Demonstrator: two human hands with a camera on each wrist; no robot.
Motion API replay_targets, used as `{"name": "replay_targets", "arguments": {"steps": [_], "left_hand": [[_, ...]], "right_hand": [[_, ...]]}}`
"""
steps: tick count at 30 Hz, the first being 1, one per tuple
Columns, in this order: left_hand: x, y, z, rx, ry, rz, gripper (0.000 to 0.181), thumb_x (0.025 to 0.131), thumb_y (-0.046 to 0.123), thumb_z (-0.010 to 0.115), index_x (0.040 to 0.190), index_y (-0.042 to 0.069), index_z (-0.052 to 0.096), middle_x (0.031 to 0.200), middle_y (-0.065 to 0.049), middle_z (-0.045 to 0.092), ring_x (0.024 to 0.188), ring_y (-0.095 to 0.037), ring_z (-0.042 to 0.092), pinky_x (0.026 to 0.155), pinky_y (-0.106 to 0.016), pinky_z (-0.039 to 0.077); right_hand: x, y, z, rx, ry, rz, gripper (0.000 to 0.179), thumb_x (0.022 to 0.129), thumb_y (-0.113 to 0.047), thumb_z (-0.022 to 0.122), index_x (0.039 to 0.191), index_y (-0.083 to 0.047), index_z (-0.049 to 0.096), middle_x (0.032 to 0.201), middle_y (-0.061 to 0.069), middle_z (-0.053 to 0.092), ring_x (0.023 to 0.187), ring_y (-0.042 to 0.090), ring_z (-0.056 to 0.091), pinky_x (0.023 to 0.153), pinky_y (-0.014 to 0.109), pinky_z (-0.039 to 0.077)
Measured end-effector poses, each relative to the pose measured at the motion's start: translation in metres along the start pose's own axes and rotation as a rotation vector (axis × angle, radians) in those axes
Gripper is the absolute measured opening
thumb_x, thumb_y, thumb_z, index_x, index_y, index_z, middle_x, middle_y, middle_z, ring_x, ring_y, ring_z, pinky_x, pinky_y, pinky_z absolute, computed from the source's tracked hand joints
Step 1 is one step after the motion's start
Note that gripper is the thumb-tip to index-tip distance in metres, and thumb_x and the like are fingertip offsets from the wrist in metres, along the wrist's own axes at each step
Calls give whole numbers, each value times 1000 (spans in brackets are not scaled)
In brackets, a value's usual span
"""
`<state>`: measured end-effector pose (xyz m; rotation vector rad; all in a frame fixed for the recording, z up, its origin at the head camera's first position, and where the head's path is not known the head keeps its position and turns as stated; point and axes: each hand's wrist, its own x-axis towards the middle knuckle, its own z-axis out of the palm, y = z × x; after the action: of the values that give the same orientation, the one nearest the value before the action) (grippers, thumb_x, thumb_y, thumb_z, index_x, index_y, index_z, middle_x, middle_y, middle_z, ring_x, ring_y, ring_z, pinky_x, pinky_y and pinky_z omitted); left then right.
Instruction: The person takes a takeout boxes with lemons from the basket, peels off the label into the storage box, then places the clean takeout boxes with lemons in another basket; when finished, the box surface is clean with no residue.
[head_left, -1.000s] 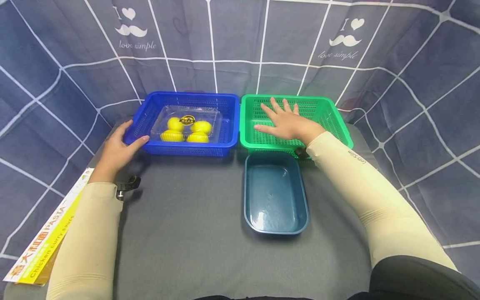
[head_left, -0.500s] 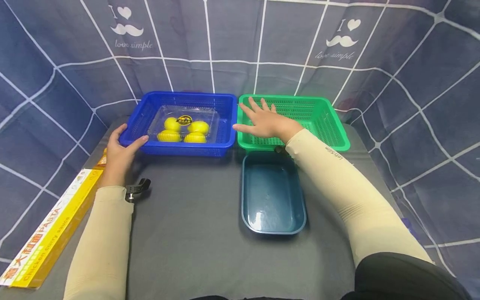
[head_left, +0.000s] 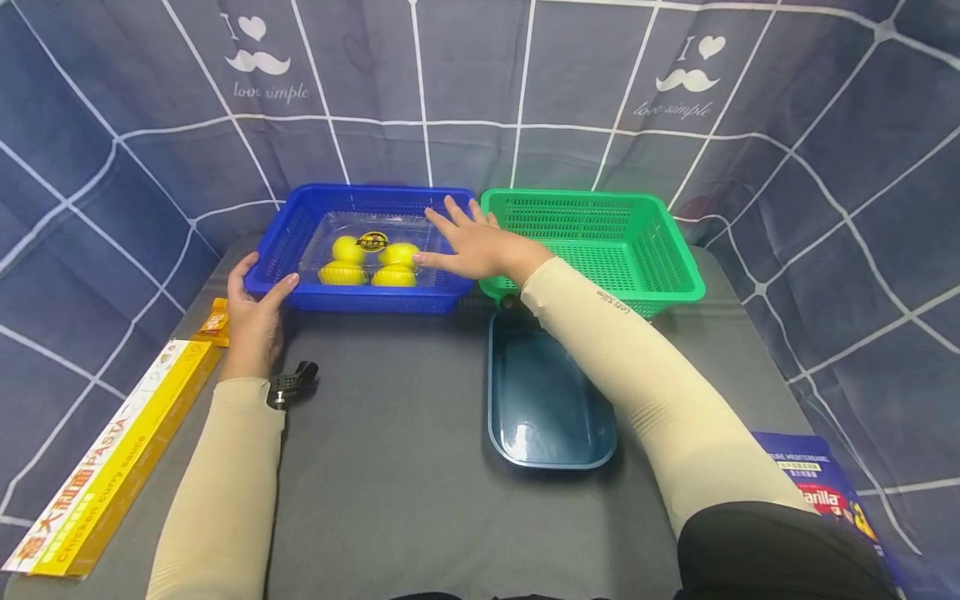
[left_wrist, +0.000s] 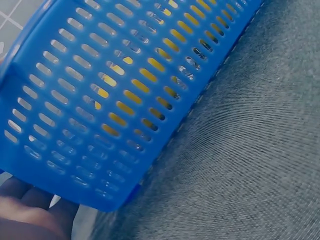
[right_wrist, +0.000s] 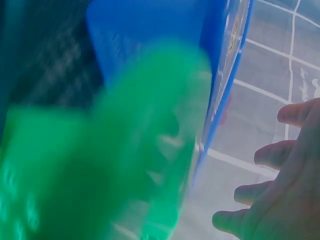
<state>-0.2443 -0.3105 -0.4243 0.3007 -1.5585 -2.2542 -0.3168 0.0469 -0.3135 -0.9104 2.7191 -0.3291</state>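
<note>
At the back left, a blue plastic basket (head_left: pixel 348 300) holds a clear plastic box (head_left: pixel 318 250) of several yellow round fruits (head_left: pixel 348 248). My left hand (head_left: pixel 255 312) grips the basket's front left corner, thumb at the front rim and fingers round the left end. In the left wrist view the fruits show yellow through the slots of the basket wall (left_wrist: pixel 95 167). My right hand (head_left: pixel 480 247) hovers with fingers spread over the basket's right end, palm down. Beside it stands a green basket (head_left: pixel 600 258) with bare slotted walls, and my right forearm crosses its front left corner.
A dark blue-green tub (head_left: pixel 551 417) stands in front of the green basket, partly under my right forearm. A long yellow pasta box (head_left: pixel 112 467) and a small orange packet (head_left: pixel 215 323) lie at left. A blue box (head_left: pixel 813 475) lies at the right edge. Tile-patterned curtains enclose the table.
My right hand has moved left, from over the green basket to the blue basket's right end. My left hand stays at the blue basket's corner, its forearm swung slightly right.
</note>
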Motion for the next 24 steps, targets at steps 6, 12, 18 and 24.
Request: {"name": "replay_targets", "arguments": {"steps": [6, 12, 18, 24], "left_hand": [[-1, -6, 0, -70, -3, 33, 82, 89, -1, 84, 155, 21, 41, 159, -12, 41, 145, -29, 41, 110, -26, 44], [1, -12, 2, -150, -10, 51, 81, 88, -6, 81, 153, 20, 41, 157, -13, 41, 145, -31, 41, 108, -27, 46], [1, -12, 1, -137, -2, 49, 81, 90, -4, 81, 154, 22, 40, 157, -11, 41, 145, -30, 41, 109, -26, 45], [1, -12, 0, -118, -10, 40, 82, 91, -2, 81, 156, 23, 38, 159, -10, 40, 146, -29, 40, 110, -27, 44]], "right_hand": [[17, -17, 10, 96, 3, -24, 99, 96, -86, 29, 171, -28, -2, 175, 9, -13, 155, 48, -8, 123, 60, -3], [32, -21, 19, 213, 63, 18, 104, 95, -85, 36, 171, -22, 5, 175, 15, -8, 155, 51, -4, 123, 62, 0], [45, -28, 31, 311, 64, 37, 107, 95, -81, 48, 171, -18, 8, 174, 17, -5, 157, 46, -1, 125, 57, 6], [55, -37, 41, 456, 86, 127, 104, 97, -71, 58, 171, -15, 11, 174, 15, 10, 158, 35, 4, 125, 52, 13]]}}
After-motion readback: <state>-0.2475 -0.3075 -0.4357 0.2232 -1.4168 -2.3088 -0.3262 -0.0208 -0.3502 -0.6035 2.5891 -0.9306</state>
